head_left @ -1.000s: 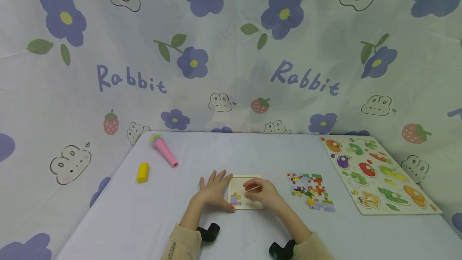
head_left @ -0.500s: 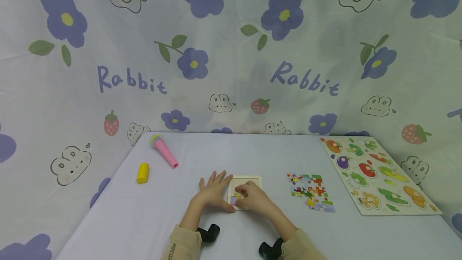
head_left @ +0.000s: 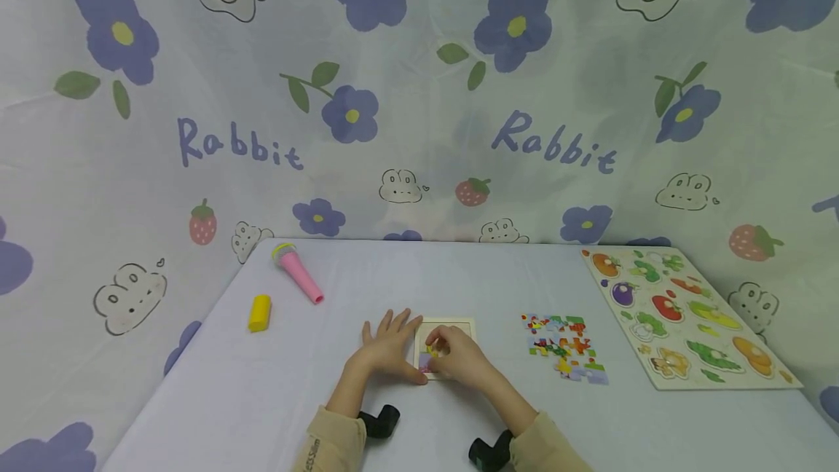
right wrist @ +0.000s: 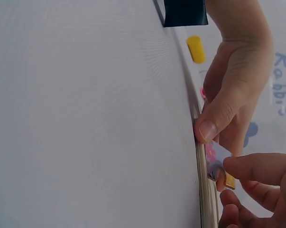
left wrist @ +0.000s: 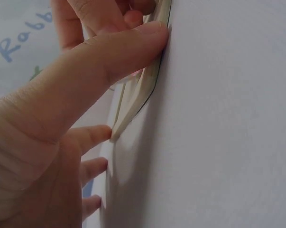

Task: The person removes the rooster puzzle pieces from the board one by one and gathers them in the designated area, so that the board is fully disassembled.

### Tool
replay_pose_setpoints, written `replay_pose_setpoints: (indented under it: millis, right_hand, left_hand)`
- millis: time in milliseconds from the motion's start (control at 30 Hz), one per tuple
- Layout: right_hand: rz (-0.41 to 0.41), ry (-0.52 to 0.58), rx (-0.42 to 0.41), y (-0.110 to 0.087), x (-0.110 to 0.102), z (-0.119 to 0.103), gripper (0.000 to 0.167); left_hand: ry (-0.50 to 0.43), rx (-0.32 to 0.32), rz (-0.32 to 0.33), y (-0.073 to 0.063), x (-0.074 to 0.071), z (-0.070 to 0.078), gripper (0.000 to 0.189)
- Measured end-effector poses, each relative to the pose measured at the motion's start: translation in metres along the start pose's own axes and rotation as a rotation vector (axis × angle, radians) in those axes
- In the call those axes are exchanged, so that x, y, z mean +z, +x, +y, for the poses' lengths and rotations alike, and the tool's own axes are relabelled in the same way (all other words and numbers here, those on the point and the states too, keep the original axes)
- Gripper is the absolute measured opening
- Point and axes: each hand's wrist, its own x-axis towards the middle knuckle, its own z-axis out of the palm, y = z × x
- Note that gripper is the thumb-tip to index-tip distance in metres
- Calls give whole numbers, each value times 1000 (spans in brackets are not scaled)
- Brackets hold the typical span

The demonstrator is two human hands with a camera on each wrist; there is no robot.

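Observation:
A small wooden puzzle tray (head_left: 448, 321) lies on the white table between the two hands. My left hand (head_left: 388, 350) rests at its left side with the fingers spread; in the left wrist view the thumb (left wrist: 133, 50) touches the tray's edge. My right hand (head_left: 461, 357) is over the tray's lower left part and pinches a purple jigsaw piece (right wrist: 213, 159) with a pink flower and a yellow part. In the right wrist view this piece stands tilted up at the tray's edge, close to the left thumb. The right fingers partly hide it in the head view.
Several loose jigsaw pieces (head_left: 560, 347) lie in rows right of the tray. Farther right is a vegetable puzzle board (head_left: 682, 326). A pink toy microphone (head_left: 300, 277) and a yellow cylinder (head_left: 259, 313) lie at left. A patterned cloth (head_left: 419, 93) hangs behind the table.
My right hand has moved left and down from the tray's right part onto the purple piece and now pinches it. My left hand stays in place.

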Motion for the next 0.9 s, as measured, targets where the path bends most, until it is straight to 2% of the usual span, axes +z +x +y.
replay_pose_setpoints:
  millis: [300,700,900]
  right_hand:
    - [28,124,-4,-1,-5,7,21]
    - [92,375,134,-9,-36,16,23]
    - [128,403,170,-14,-47,24,24]
  left_hand:
    - [-1,0,3,2,1,-1,104]
    - [6,-6,0,1,1,0,104]
    - [9,-9,-1,1,2,0,105]
